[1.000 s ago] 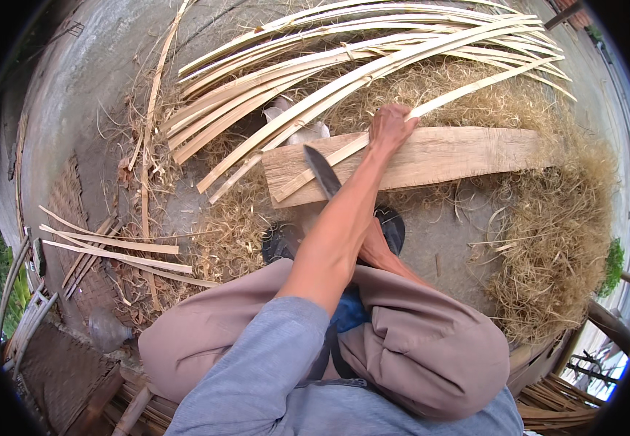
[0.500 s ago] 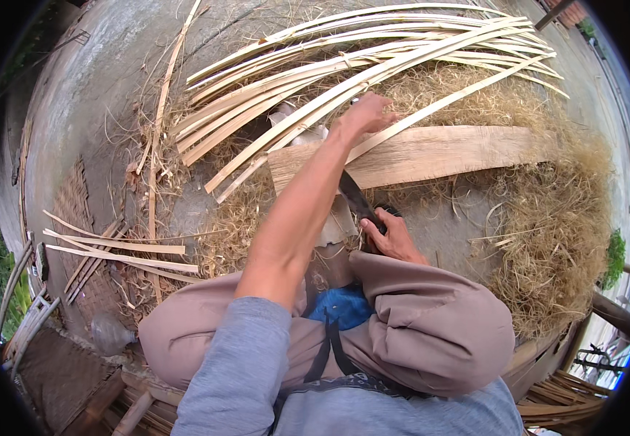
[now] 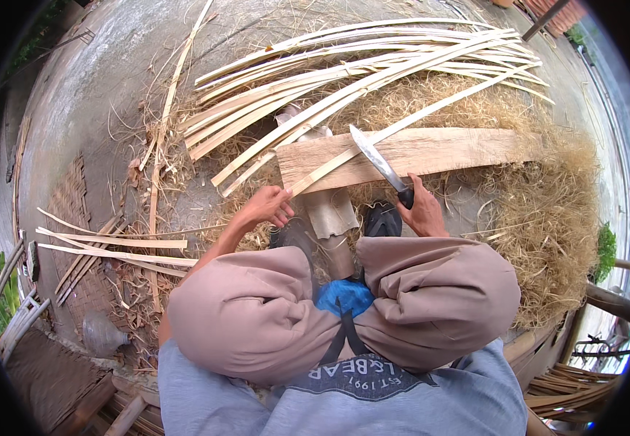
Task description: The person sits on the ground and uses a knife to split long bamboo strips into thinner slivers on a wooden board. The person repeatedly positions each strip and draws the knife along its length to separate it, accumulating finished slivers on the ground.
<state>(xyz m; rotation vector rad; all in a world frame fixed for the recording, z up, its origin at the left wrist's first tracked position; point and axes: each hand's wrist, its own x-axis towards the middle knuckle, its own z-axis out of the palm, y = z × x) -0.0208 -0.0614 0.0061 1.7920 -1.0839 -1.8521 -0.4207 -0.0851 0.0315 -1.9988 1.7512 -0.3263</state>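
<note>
My left hand (image 3: pixel 267 206) is closed at the near end of a pale bamboo strip (image 3: pixel 326 169). The strip slants up to the right across a wide wooden board (image 3: pixel 446 149), its far end near the pile of strips. In my right hand (image 3: pixel 422 207) is a knife (image 3: pixel 376 158) with a dark handle, gripped above my right knee. Its bright blade points away and to the left, over the board and close to the strip. Beneath the board's left part hangs a beige, stiff-looking sheet (image 3: pixel 335 211).
Many split strips (image 3: pixel 278 94) lie fanned beyond the board. Curly shavings (image 3: pixel 547 225) heap to the right and behind it. Shorter strips (image 3: pixel 126 245) lie at left near a clear plastic bottle (image 3: pixel 104 334). A blue bundle (image 3: pixel 344 296) sits between my knees.
My left hand has come back from over the strips to the near end of one strip, which has shifted toward me. My right hand has raised the knife over the board.
</note>
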